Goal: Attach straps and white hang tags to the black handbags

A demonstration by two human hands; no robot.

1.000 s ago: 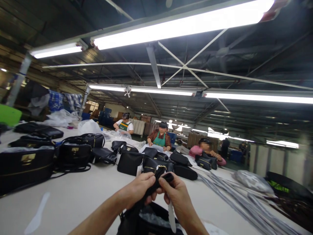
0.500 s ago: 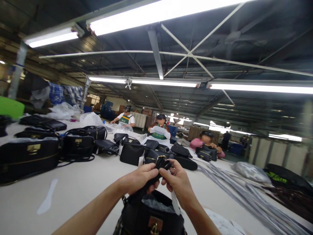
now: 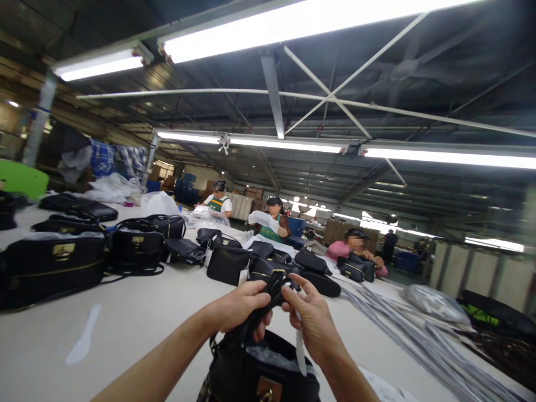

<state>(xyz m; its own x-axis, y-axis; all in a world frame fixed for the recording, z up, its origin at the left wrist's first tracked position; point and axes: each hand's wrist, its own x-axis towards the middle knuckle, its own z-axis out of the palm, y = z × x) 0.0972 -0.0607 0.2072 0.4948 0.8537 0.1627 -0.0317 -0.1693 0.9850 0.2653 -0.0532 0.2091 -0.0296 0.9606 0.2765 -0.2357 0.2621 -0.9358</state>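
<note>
A black handbag [image 3: 234, 365] with a gold clasp stands close in front of me, its top open on crumpled pale wrapping. Above it, my left hand [image 3: 243, 307] is closed round the bundled black strap [image 3: 274, 289], where a gold buckle shows. My right hand [image 3: 307, 310] pinches the strap's looped end just to the right. A narrow white strip [image 3: 300, 354] hangs below the right fingers, in front of the bag's opening; how it is held is hidden.
Several black bags stand at the left, among them a large bag [image 3: 54, 271]. More black bags [image 3: 228, 262] lie ahead. A white paper piece [image 3: 85, 335] lies at left, grey strips [image 3: 419, 329] at right. Co-workers sit across the table [image 3: 159, 312].
My right hand has shifted slightly right, drawing the strap's loop away from the left hand. The white strip hangs a little lower. Across the table, a co-worker's white sheet has moved left.
</note>
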